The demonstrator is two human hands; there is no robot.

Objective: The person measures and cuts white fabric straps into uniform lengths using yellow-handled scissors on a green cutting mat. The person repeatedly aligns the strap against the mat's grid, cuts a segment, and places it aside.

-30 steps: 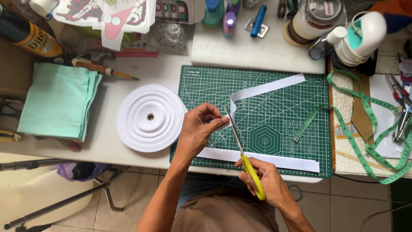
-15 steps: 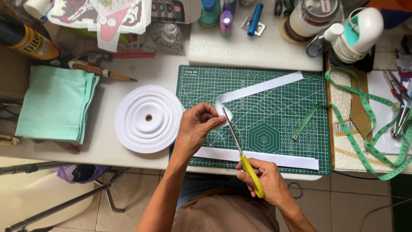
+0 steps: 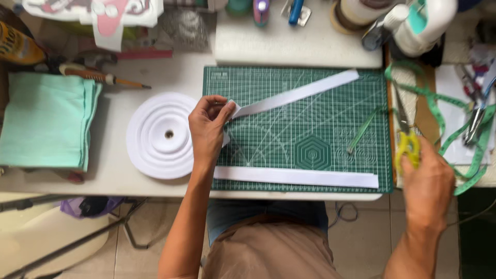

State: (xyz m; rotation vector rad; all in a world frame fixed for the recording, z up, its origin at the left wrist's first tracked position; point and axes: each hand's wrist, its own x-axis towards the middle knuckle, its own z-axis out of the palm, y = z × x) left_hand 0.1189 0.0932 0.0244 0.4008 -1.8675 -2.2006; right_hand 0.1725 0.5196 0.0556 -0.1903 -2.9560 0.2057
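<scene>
Head view: right hand [image 3: 426, 188] has carried yellow-handled scissors [image 3: 407, 135] off the cutting mat [image 3: 310, 129], cutting paused; left hand [image 3: 206, 129] still pinches the white strip [image 3: 294, 94].

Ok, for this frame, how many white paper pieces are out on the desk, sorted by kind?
Long white paper strips: 2, one pinched in the left hand at, one lying along the mat's near edge
Stacked white paper discs: 1 stack
Total: 3
</scene>
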